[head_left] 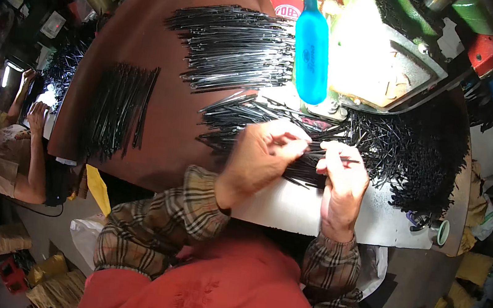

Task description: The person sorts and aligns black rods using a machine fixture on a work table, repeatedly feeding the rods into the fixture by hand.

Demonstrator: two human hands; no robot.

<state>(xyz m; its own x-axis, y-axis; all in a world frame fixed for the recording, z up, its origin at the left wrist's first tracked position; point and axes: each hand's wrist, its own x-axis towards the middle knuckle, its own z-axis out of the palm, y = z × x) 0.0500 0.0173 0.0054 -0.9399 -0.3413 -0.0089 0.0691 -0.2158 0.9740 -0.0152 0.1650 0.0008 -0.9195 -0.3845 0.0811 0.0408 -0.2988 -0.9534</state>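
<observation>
My left hand (265,159) is closed in a pinch over a loose heap of thin black rods (232,118); what its fingertips hold is hidden. Close beside it, my right hand (344,185) pinches a thin black rod (352,161) that sticks out past its fingers. The two sets of fingertips nearly meet. Behind them lies a long stack of glossy black rods (242,47), laid roughly side by side. Another bundle of rods (120,109) lies on the brown table cover to the left. A dense tangle of black pieces (420,158) spreads to the right.
A blue handle (312,54) hangs beyond my hands, beside a green machine (402,9) and a glaring light. The brown cover (168,106) drapes the table. A small green-rimmed cup (441,232) stands at the right edge. Another person (13,154) works far left.
</observation>
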